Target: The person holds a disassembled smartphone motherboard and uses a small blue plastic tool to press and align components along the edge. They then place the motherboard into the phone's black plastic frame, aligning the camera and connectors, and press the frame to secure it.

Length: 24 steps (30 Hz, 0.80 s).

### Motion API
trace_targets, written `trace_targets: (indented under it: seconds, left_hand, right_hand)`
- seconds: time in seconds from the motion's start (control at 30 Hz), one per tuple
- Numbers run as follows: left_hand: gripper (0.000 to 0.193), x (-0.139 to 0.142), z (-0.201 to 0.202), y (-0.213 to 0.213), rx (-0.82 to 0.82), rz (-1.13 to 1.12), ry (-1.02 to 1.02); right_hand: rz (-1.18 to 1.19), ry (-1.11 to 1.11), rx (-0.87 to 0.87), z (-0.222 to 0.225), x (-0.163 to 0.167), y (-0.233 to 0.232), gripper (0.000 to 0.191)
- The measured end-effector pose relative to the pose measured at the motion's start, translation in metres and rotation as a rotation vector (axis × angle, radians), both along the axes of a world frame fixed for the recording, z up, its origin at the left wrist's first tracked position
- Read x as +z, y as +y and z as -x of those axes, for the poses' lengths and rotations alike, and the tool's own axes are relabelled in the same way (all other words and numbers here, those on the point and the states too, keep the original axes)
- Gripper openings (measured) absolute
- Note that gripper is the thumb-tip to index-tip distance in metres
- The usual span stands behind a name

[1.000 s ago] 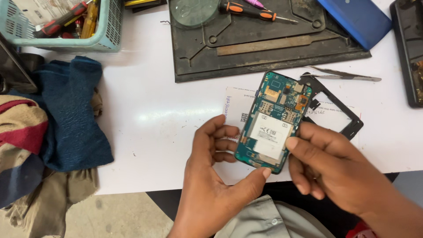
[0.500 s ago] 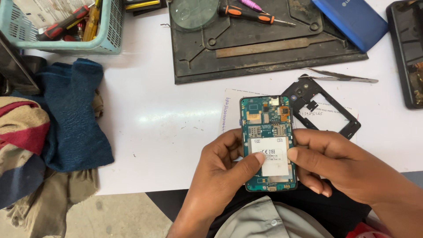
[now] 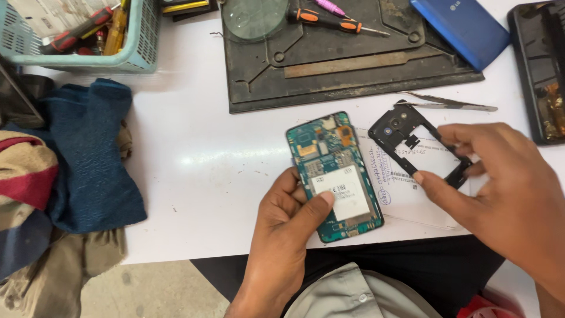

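— Two hands were on the opened phone a moment ago; now only one is. The left hand (image 3: 288, 235) holds the opened phone (image 3: 334, 175) alone, thumb pressed on the white label in its middle, fingers wrapped behind the left edge. It sits just above the near edge of the white table (image 3: 194, 171).

— And the other hand?

— The right hand (image 3: 506, 194) has left the phone and gone to the black plastic frame (image 3: 412, 144) lying just to the right. Thumb and fingers close on the frame's lower right part; whether it is lifted off the table I cannot tell.

— So what does that shift amount to?

— I'd judge the work has passed from turning the bare board over to dealing with its frame. The board's green side, with its small metal shields, faces up.

— Any paper or packaging about?

— A white slip of paper (image 3: 406, 194) with blue handwriting lies flat under the frame and partly under the phone. Farther back, a dark work mat (image 3: 353, 76) carries a round magnifying lens (image 3: 253, 17) and an orange-handled screwdriver (image 3: 329, 22). A blue rectangular cover (image 3: 462, 29) rests at its right corner, tweezers (image 3: 447, 103) lie just in front, and a pale basket (image 3: 135, 47) of tools stands back left beside a blue cloth (image 3: 88, 153).
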<state>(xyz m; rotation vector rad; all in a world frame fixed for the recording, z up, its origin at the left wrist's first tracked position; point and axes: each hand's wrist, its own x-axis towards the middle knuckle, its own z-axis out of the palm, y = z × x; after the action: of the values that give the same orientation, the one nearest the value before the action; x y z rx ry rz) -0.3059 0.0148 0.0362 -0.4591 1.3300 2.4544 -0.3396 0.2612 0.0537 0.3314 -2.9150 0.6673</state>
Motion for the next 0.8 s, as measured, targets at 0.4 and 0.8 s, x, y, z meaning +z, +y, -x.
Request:
trace_targets:
  seconds: [0.4, 0.8]
  left_hand:
    - [0.039, 0.002, 0.001, 0.004, 0.094, -0.029, -0.007]
    - [0.039, 0.004, 0.000, 0.005, 0.124, -0.015, -0.025]
  right_hand:
    - [-0.272, -0.068, -0.044, 0.013, 0.007, -0.007, 0.069]
    - [-0.049, -0.166, -0.036, 0.005, -0.003, 0.007, 0.077]
